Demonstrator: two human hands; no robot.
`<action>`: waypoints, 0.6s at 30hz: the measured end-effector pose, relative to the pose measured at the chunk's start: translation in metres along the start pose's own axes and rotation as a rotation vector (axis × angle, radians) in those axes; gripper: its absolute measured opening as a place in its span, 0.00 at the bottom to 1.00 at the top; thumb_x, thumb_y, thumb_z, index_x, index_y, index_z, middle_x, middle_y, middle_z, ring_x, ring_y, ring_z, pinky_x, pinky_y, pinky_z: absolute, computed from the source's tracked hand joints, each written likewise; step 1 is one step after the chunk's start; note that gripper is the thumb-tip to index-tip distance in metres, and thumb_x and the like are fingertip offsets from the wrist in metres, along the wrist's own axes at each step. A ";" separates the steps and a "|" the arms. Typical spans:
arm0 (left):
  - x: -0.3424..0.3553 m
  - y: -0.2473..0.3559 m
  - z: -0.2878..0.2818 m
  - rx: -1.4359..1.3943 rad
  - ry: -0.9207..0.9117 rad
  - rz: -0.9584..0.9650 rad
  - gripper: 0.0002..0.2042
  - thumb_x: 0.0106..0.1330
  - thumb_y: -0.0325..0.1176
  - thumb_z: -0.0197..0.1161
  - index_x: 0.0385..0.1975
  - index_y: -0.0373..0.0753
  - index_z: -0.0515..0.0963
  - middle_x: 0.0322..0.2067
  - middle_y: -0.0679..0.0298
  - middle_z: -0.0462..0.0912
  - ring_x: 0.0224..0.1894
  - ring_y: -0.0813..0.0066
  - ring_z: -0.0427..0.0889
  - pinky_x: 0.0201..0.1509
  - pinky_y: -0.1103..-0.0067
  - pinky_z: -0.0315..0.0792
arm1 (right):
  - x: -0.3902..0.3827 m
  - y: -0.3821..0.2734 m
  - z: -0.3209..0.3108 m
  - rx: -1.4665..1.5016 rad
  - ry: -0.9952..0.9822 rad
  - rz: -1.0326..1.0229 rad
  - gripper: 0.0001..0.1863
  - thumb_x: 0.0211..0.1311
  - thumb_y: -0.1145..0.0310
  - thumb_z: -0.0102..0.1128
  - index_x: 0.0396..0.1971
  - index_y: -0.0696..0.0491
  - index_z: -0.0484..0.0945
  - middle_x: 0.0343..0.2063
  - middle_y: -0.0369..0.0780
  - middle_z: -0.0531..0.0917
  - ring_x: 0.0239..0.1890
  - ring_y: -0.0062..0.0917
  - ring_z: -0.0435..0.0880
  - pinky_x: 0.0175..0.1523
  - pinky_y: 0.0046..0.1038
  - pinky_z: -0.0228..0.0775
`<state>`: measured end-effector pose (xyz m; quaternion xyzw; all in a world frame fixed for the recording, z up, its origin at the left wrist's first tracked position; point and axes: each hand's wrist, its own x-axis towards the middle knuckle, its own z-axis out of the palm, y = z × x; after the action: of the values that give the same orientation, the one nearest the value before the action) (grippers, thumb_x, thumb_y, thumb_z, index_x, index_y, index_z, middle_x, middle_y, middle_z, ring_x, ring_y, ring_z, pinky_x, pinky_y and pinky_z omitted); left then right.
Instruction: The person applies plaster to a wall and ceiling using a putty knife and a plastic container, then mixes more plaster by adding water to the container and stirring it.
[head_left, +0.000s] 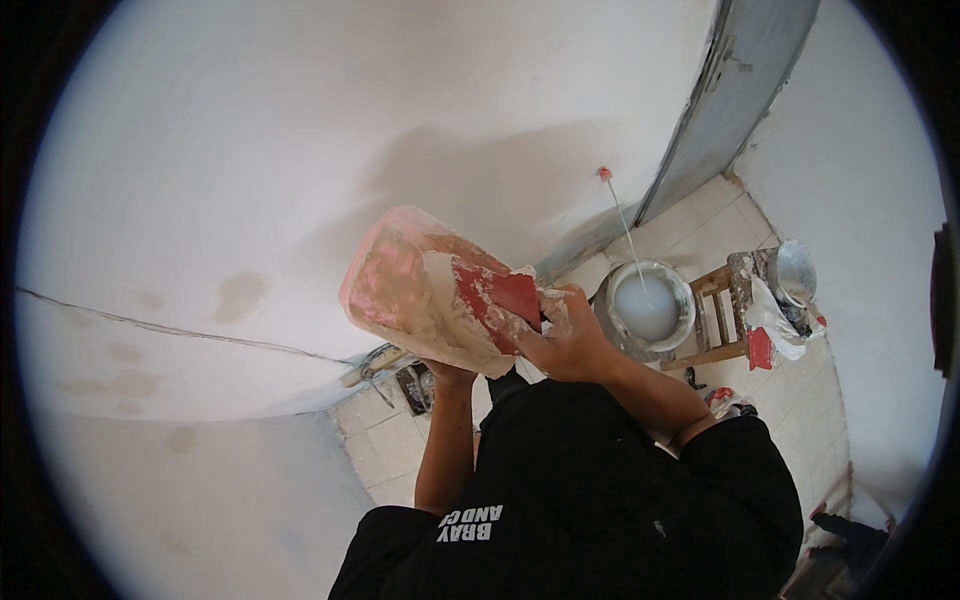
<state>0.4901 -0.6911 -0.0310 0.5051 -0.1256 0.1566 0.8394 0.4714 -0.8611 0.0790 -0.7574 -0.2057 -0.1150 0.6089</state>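
Observation:
My right hand grips a flat red putty spreader smeared with pale paste. The spreader lies against wet beige filler inside a pink, see-through plastic tub. From below, my left hand holds up that tub, tilted in front of the wall; its fingers are mostly hidden underneath. Dried paste clings to my right fingers.
A round bucket of cloudy liquid stands on the tiled floor. Beside it is a wooden stool bearing a metal pot and a second red spreader. A cable crosses the patched wall; a grey door stands beyond.

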 end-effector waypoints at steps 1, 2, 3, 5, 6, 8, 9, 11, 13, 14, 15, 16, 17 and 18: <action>-0.002 -0.002 -0.005 0.030 0.032 -0.006 0.30 0.66 0.55 0.44 0.62 0.40 0.53 0.57 0.60 0.62 0.58 0.65 0.65 0.61 0.67 0.64 | -0.003 0.002 0.004 0.003 0.001 -0.001 0.10 0.55 0.73 0.60 0.37 0.58 0.79 0.26 0.39 0.83 0.24 0.22 0.80 0.30 0.24 0.69; -0.004 -0.005 -0.007 0.033 0.031 -0.007 0.30 0.66 0.55 0.44 0.62 0.40 0.53 0.57 0.60 0.62 0.58 0.65 0.65 0.61 0.67 0.64 | -0.006 0.006 0.008 0.112 -0.013 0.138 0.10 0.57 0.72 0.59 0.37 0.60 0.79 0.27 0.38 0.83 0.24 0.18 0.78 0.30 0.22 0.69; -0.007 -0.007 -0.008 -0.184 0.066 -0.043 0.32 0.66 0.56 0.44 0.62 0.40 0.53 0.57 0.59 0.62 0.58 0.65 0.66 0.61 0.67 0.64 | -0.008 0.007 0.010 0.222 -0.027 0.278 0.10 0.58 0.71 0.59 0.37 0.61 0.79 0.27 0.37 0.83 0.25 0.14 0.77 0.30 0.20 0.69; -0.009 -0.003 -0.008 -0.398 0.094 -0.087 0.33 0.65 0.57 0.43 0.62 0.39 0.53 0.57 0.59 0.62 0.58 0.64 0.66 0.61 0.67 0.64 | -0.010 0.004 0.012 0.253 -0.011 0.330 0.11 0.59 0.70 0.59 0.36 0.62 0.78 0.27 0.36 0.83 0.25 0.13 0.76 0.30 0.19 0.69; -0.008 0.004 -0.005 -0.203 -0.038 -0.046 0.34 0.64 0.54 0.48 0.63 0.38 0.50 0.59 0.58 0.60 0.60 0.63 0.64 0.62 0.66 0.63 | -0.011 0.003 0.013 0.279 0.004 0.381 0.12 0.60 0.69 0.59 0.36 0.63 0.78 0.27 0.34 0.83 0.26 0.11 0.74 0.30 0.19 0.69; -0.007 0.009 -0.003 -0.007 -0.177 -0.005 0.36 0.63 0.51 0.53 0.64 0.37 0.47 0.60 0.57 0.57 0.61 0.62 0.61 0.63 0.65 0.61 | -0.013 0.006 0.021 0.334 0.070 0.347 0.11 0.60 0.70 0.58 0.36 0.63 0.78 0.27 0.36 0.83 0.26 0.11 0.75 0.30 0.19 0.69; -0.008 0.007 -0.004 0.094 -0.185 0.038 0.36 0.63 0.51 0.53 0.64 0.38 0.47 0.60 0.57 0.57 0.61 0.62 0.61 0.63 0.65 0.62 | -0.012 0.005 0.022 0.383 0.126 0.310 0.10 0.59 0.71 0.58 0.36 0.63 0.79 0.26 0.37 0.83 0.25 0.11 0.75 0.29 0.20 0.69; -0.013 0.000 -0.010 0.199 -0.191 0.083 0.36 0.63 0.51 0.53 0.64 0.39 0.46 0.61 0.57 0.57 0.61 0.62 0.61 0.63 0.65 0.62 | -0.010 -0.004 0.016 0.264 0.104 0.215 0.09 0.58 0.73 0.58 0.36 0.62 0.79 0.25 0.39 0.83 0.24 0.14 0.76 0.28 0.21 0.70; -0.021 -0.012 -0.018 0.156 -0.079 0.028 0.36 0.63 0.52 0.53 0.65 0.41 0.46 0.61 0.57 0.56 0.61 0.62 0.62 0.62 0.65 0.63 | -0.007 -0.006 0.011 0.146 0.075 0.123 0.09 0.56 0.75 0.58 0.36 0.62 0.79 0.25 0.41 0.83 0.22 0.17 0.77 0.27 0.22 0.70; -0.023 -0.017 -0.020 0.139 -0.043 0.008 0.36 0.63 0.52 0.52 0.65 0.42 0.46 0.61 0.57 0.56 0.61 0.62 0.62 0.61 0.65 0.63 | -0.007 -0.003 0.008 0.037 0.062 -0.011 0.10 0.54 0.76 0.58 0.37 0.61 0.78 0.25 0.42 0.82 0.22 0.21 0.79 0.27 0.23 0.70; -0.026 -0.020 -0.022 0.291 -0.032 0.065 0.36 0.63 0.52 0.53 0.65 0.43 0.46 0.61 0.58 0.57 0.60 0.63 0.63 0.61 0.65 0.64 | -0.006 0.000 0.005 -0.071 0.047 -0.144 0.11 0.52 0.77 0.58 0.38 0.61 0.78 0.25 0.43 0.82 0.21 0.25 0.80 0.26 0.24 0.71; -0.029 -0.021 -0.026 0.368 -0.025 0.093 0.36 0.63 0.52 0.53 0.65 0.44 0.46 0.61 0.58 0.57 0.60 0.63 0.64 0.60 0.65 0.65 | -0.006 0.004 0.002 -0.069 0.045 -0.143 0.11 0.52 0.77 0.58 0.38 0.61 0.78 0.25 0.43 0.82 0.21 0.25 0.80 0.26 0.24 0.71; -0.031 -0.021 -0.028 0.440 -0.019 0.121 0.36 0.63 0.52 0.53 0.65 0.44 0.46 0.60 0.58 0.58 0.59 0.63 0.64 0.60 0.65 0.66 | -0.007 0.008 0.001 -0.156 0.111 -0.204 0.13 0.50 0.78 0.59 0.38 0.60 0.78 0.25 0.42 0.82 0.22 0.28 0.80 0.27 0.25 0.71; -0.034 -0.019 -0.031 0.262 -0.023 -0.012 0.36 0.63 0.54 0.52 0.65 0.45 0.46 0.60 0.58 0.58 0.59 0.64 0.65 0.59 0.65 0.66 | -0.006 0.009 0.000 -0.242 0.176 -0.265 0.14 0.49 0.79 0.60 0.39 0.60 0.78 0.26 0.42 0.82 0.22 0.31 0.81 0.27 0.26 0.72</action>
<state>0.4681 -0.6767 -0.0734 0.6127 -0.1106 0.1611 0.7658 0.4705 -0.8634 0.0683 -0.7785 -0.2343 -0.2837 0.5085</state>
